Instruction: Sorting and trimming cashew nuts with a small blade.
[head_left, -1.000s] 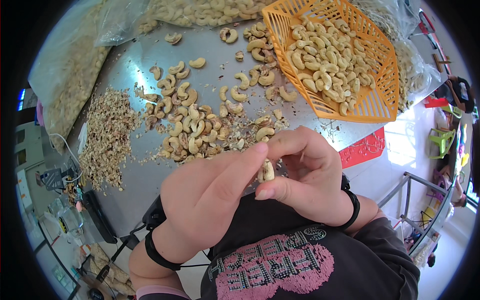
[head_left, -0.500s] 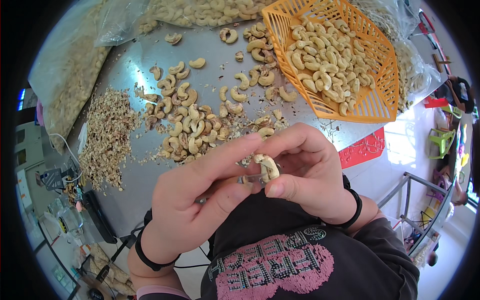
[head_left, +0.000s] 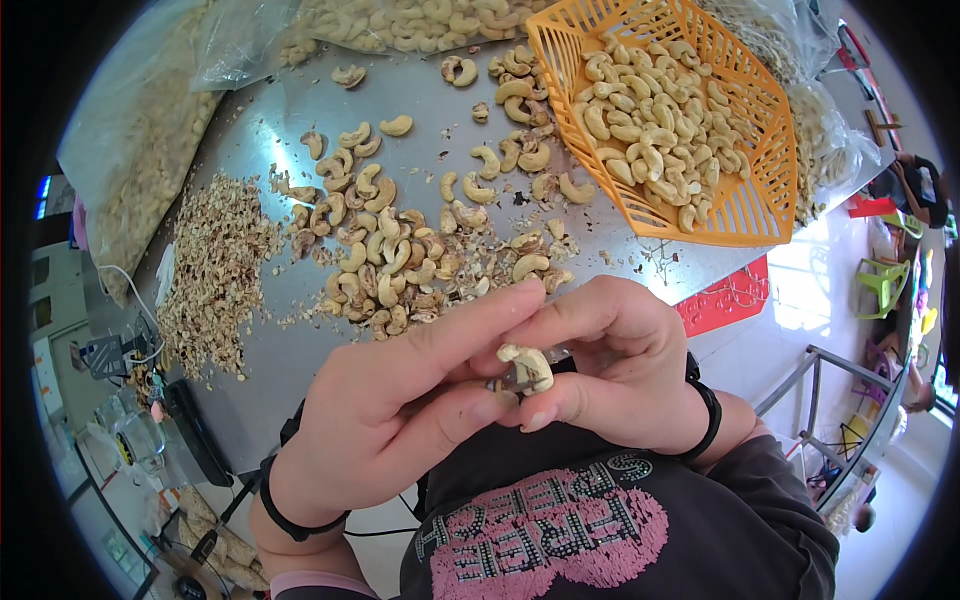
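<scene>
Just in front of my chest, at the table's near edge, both hands meet over one pale cashew nut (head_left: 530, 368). My right hand (head_left: 632, 350) is closed, pinching the nut between thumb and curled fingers. My left hand (head_left: 375, 405) is closed too; a thin, shiny, blade-like piece (head_left: 505, 384) sticks out between its thumb and fingers and touches the nut. Most of that piece is hidden by the fingers. Beyond my hands lies a loose heap of cashew nuts (head_left: 388, 248), many with brown skin patches, among flaked skins.
An orange slatted basket (head_left: 775, 215) of pale cashews stands far right. Skin flakes are piled (head_left: 215, 280) on the left of the metal table (head_left: 285, 385). Clear plastic bags of nuts (head_left: 150, 150) line the far and left edges. A red stool (head_left: 728, 298) is beyond the right edge.
Both hands have come slightly lower, toward my chest. The nut has turned in my right fingers, and the blade-like piece now shows less. Dark skin bits have appeared on the table near the basket.
</scene>
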